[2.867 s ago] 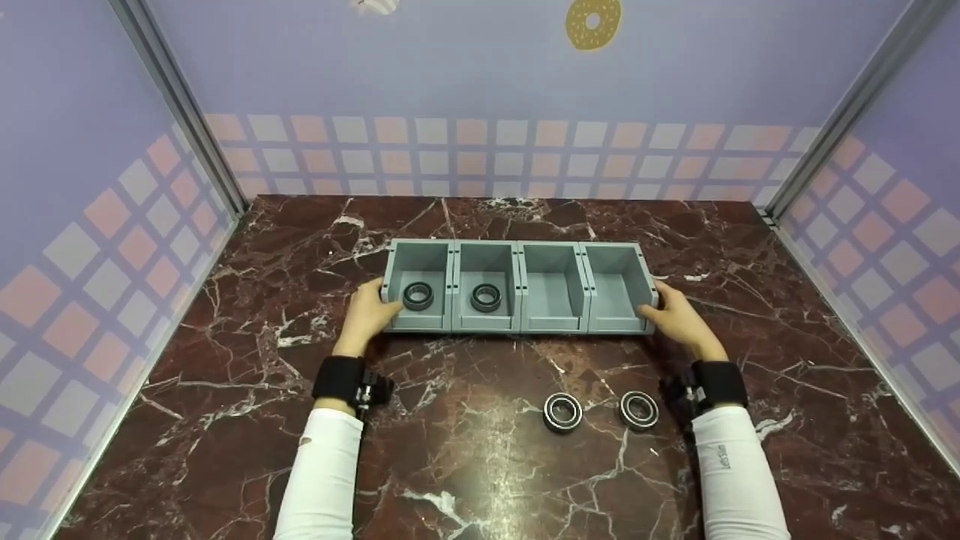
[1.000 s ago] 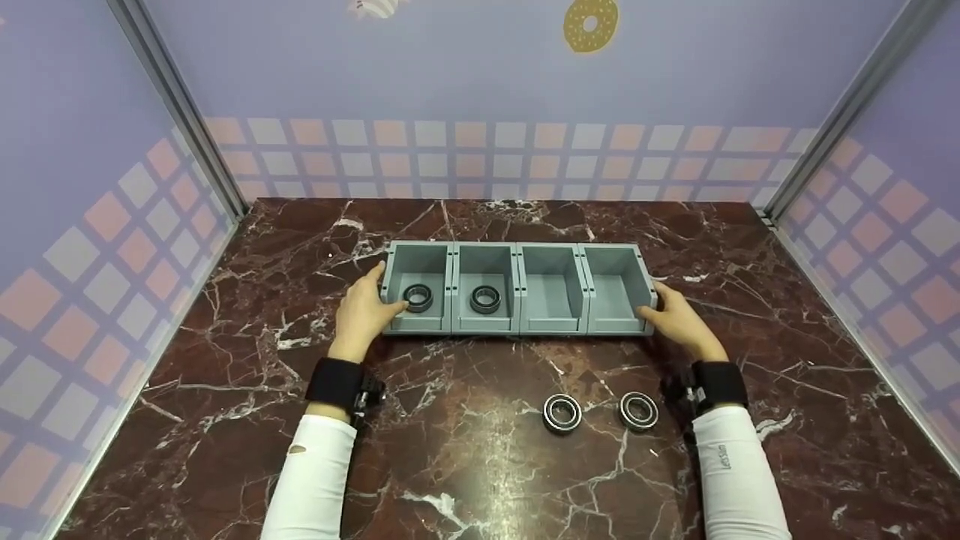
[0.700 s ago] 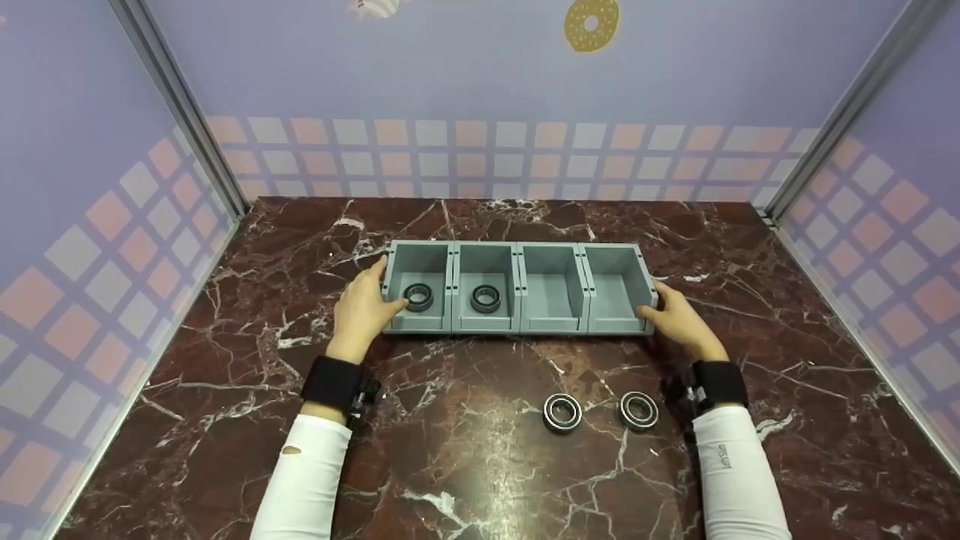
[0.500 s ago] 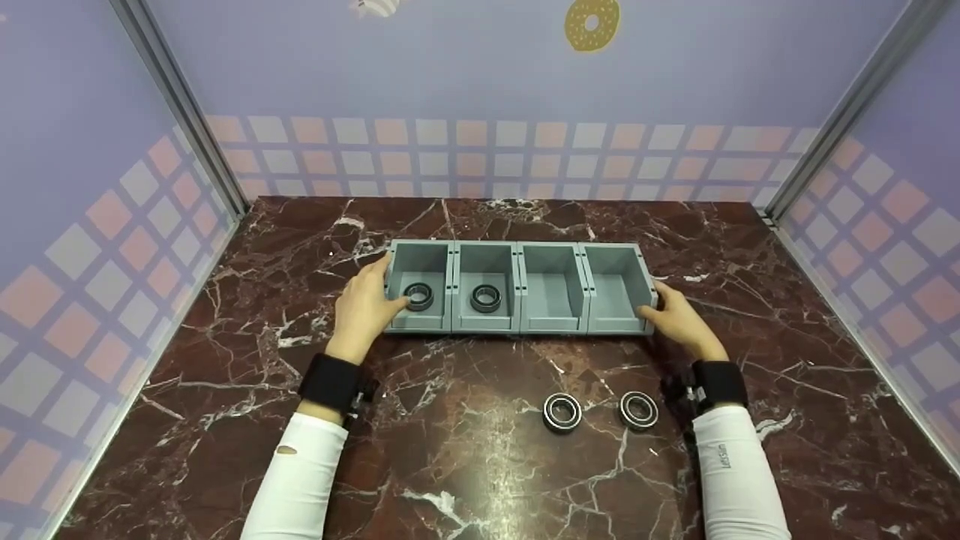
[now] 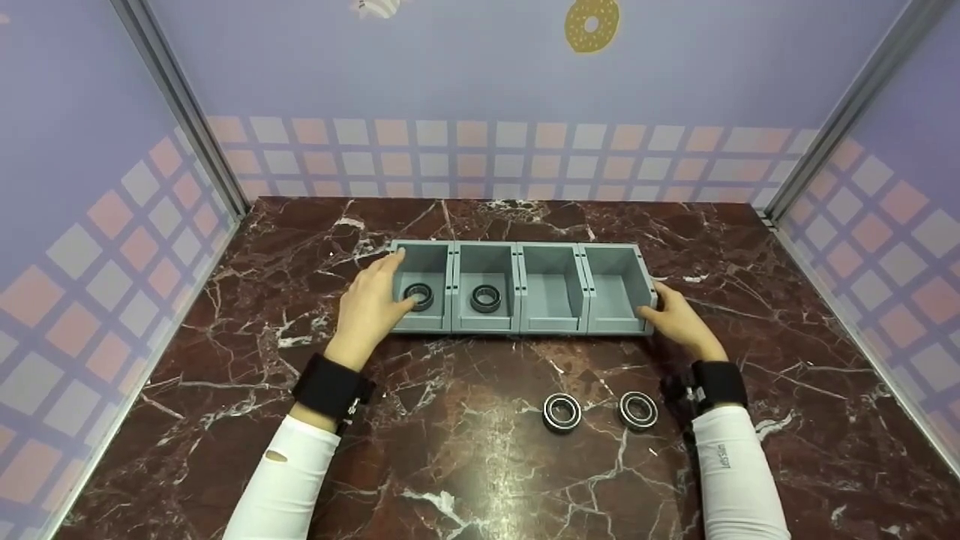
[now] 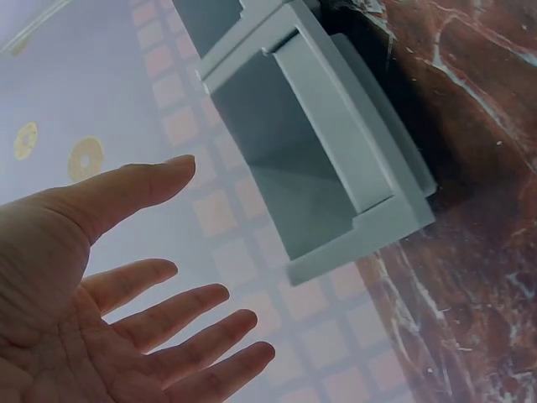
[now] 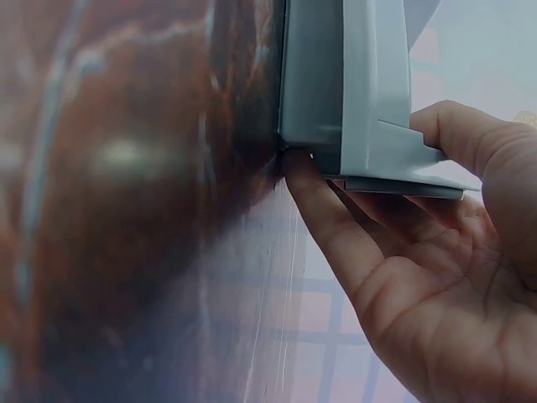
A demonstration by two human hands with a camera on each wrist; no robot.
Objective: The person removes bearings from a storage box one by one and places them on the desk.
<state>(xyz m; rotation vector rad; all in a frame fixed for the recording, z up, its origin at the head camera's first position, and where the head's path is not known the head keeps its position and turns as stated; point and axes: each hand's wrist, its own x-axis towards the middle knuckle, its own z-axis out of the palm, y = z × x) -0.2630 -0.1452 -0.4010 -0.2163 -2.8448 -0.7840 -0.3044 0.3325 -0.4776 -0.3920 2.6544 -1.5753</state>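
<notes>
A row of several joined grey storage bins [image 5: 551, 325] sits on the table. Black-and-silver ball bearings lie in the two leftmost bins, one bearing [image 5: 429, 297] in the end bin and another bearing [image 5: 486, 307] beside it. My left hand [image 5: 366, 307] is at the row's left end, and its thumb overlaps the end bearing in the head view. In the left wrist view the left hand [image 6: 75, 353] has its fingers spread, apart from the bin [image 6: 336, 126]. My right hand [image 5: 684, 322] grips the right end wall, thumb over the rim and fingers outside and underneath.
Two more bearings lie on the marble-patterned table in front of the bins: a left bearing [image 5: 562, 430] and a right bearing [image 5: 638, 426]. A patterned back wall [image 5: 480, 82] and side walls enclose the table.
My left hand has let go of the left end wall. Its fingers have moved up and right over that bin, while the forearm swung left. Right hand, bins and bearings stay put.
</notes>
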